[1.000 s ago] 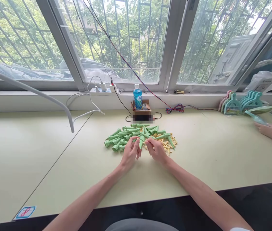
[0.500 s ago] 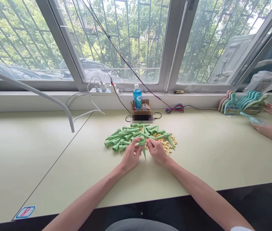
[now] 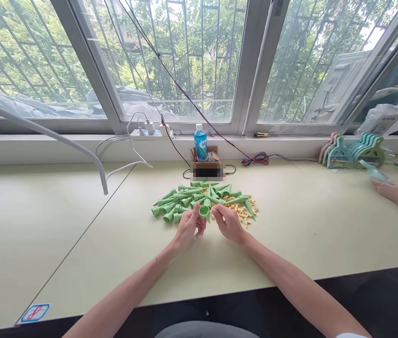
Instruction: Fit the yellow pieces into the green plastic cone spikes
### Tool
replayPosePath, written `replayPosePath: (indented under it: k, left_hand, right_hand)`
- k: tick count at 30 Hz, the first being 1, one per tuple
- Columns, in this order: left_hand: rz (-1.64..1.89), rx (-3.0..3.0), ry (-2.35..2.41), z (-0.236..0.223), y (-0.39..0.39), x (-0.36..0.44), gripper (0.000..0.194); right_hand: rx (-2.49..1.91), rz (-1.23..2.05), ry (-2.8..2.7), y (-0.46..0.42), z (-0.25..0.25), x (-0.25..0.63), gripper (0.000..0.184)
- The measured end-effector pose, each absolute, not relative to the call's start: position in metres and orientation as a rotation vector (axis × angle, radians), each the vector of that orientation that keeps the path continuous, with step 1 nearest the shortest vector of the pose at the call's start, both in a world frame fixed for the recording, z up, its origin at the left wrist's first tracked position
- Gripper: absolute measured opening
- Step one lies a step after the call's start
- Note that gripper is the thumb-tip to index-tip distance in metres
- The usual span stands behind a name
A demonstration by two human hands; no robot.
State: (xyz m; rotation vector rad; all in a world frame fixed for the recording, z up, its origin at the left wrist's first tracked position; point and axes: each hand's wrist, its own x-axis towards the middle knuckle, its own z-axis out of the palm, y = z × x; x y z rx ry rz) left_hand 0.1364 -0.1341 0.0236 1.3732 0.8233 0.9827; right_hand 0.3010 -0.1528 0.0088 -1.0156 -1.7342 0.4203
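My left hand (image 3: 189, 226) is closed on a green plastic watering spike (image 3: 204, 211), its round open cup tipped up toward me. Just to the right of that cup, my right hand (image 3: 230, 222) is closed in a pinch; anything between its fingertips is too small to make out. Beyond my hands lies a heap of green watering spikes (image 3: 172, 203), capped cones pointing various ways. Small yellow plastic pieces (image 3: 244, 209) are scattered at the right side of the heap, partly under the spikes.
Behind the heap stands a small cardboard box (image 3: 213, 155) with a blue-liquid bottle (image 3: 200, 143). Coiled cable (image 3: 255, 158) lies by the sill. At right, another person's hand (image 3: 389, 188) holds a bagged item near pastel hangers (image 3: 364, 150). A white tube (image 3: 93, 159) arches in from the left.
The spike in my left hand has turned, so its cup opening faces me rather than up. My right hand stays pinched beside it. The other person's hands have moved apart from the hangers.
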Motion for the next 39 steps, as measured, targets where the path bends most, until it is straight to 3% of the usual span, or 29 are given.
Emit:
replayPosePath:
  k: [4, 9, 12, 21, 29, 35, 39]
  left_hand:
    - [0.909, 1.336, 0.81, 0.023, -0.133, 0.136, 0.066]
    - [0.912, 1.418, 0.806, 0.023, -0.134, 0.134, 0.049]
    - [0.944, 1.497, 0.829, 0.022, -0.136, 0.133, 0.036]
    - [1.178, 1.87, 0.803, 0.015, -0.134, 0.137, 0.022]
    - [1.205, 1.55, 0.971, 0.024, -0.137, 0.14, 0.026]
    - [0.962, 1.411, 0.949, 0.028, -0.135, 0.139, 0.056]
    - [0.9, 1.43, 0.982, 0.029, -0.137, 0.138, 0.054]
  right_hand:
    - [-1.024, 0.49, -1.752, -0.153, 0.007, 0.302, 0.031]
    - [-1.039, 0.573, -1.72, -0.151, 0.005, 0.305, 0.032]
    - [-1.051, 0.574, -1.71, -0.15, 0.005, 0.305, 0.034]
    - [-1.11, 0.532, -1.71, -0.147, 0.006, 0.305, 0.04]
    - [-1.142, 0.537, -1.6, -0.148, 0.007, 0.305, 0.039]
    - [-1.09, 0.477, -1.689, -0.149, 0.006, 0.304, 0.037]
    - [-1.083, 0.487, -1.705, -0.15, 0.006, 0.303, 0.036]
